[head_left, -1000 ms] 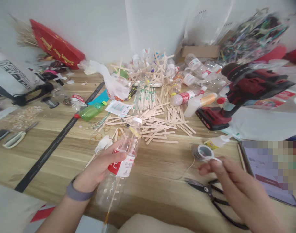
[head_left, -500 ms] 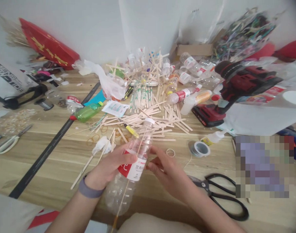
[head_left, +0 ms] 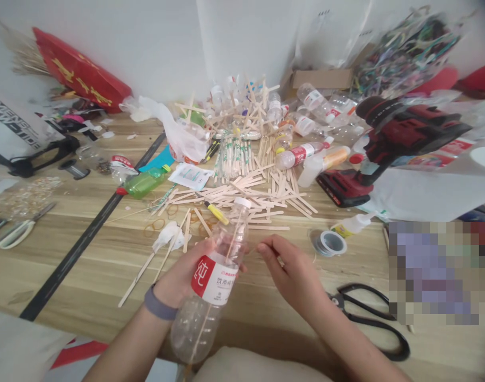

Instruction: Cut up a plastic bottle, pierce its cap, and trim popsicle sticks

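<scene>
A clear plastic water bottle (head_left: 202, 323) with a white cap and a red-and-white label tilts away from me above the table's near edge. My left hand (head_left: 190, 265), with a grey band on its wrist, is closed round the bottle from the left; its fingertips show at the far side. A thin stick (head_left: 202, 334) runs lengthwise along the bottle and sticks out past its base; whether it lies inside or behind is unclear. Right of the bottle, my right hand (head_left: 288, 265) pinches a thin tan strand (head_left: 254, 249) that reaches towards the bottle. The strand's other end is hidden.
Black-handled scissors (head_left: 370, 318) lie at right, near a wire spool (head_left: 330, 244) and a glue bottle (head_left: 354, 225). Wooden sticks (head_left: 242, 191) are heaped ahead, with a yellow cutter (head_left: 217, 213). A red drill (head_left: 393, 143) stands at right; a green bottle (head_left: 147, 183) lies left.
My right hand has drawn away from the bottle to the right, its fingertips now pinched with a thin strand showing. The bottle has turned slightly in my left hand, showing more label.
</scene>
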Demonstrator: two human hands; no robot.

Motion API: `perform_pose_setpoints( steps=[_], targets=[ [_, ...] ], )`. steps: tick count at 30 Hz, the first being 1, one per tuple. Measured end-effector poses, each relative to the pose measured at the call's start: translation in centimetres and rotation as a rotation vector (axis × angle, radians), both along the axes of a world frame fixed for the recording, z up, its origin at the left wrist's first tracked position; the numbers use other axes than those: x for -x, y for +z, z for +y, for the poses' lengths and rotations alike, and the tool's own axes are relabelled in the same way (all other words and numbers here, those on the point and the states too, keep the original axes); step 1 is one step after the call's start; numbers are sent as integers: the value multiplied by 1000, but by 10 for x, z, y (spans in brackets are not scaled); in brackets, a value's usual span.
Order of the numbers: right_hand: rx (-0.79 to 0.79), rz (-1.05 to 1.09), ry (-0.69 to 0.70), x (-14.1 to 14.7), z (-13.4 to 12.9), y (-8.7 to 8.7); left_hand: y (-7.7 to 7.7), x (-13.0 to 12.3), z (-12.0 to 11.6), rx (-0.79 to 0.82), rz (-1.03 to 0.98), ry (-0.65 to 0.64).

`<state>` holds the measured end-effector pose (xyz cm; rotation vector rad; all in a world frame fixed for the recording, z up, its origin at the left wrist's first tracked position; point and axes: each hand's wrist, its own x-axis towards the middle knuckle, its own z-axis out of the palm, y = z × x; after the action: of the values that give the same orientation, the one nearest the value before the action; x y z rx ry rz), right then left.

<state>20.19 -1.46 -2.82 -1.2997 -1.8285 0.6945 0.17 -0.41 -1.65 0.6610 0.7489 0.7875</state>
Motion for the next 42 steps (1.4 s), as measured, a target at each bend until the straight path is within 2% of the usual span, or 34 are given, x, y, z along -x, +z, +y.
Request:
perform_pose_setpoints(
  steps=[5,9,13,17,19,23,26,30,34,42],
  targets=[
    [76,2,30,10,7,-15,-5,-7,5,-16,-70,12],
    [135,-1,47,14,9,-20,-12,-11,8,-61,-106,41],
    [170,13,29,9,4,-21,-12,-11,9,-96,-101,139],
    [216,42,-20,-1,-14,-17,-10,-10,12,-162,-31,325],
    [350,48,44,-4,-28,-12,-10,-11,14,-214,-21,423],
    [766,195,334,-5,-50,-5,-10,-17,12,-286,-23,569],
    [952,379,368,-2,-57,-7,-9,-22,8,-324,-3,675],
    [983,454,259,-1,-56,-16,-9,-26,5,-326,17,756],
    [993,485,227,-2,-54,-26,-10,-26,3,-343,-3,793],
    [969,378,210,-4,-58,-25,-13,-26,0,-380,-42,798]
  ],
)
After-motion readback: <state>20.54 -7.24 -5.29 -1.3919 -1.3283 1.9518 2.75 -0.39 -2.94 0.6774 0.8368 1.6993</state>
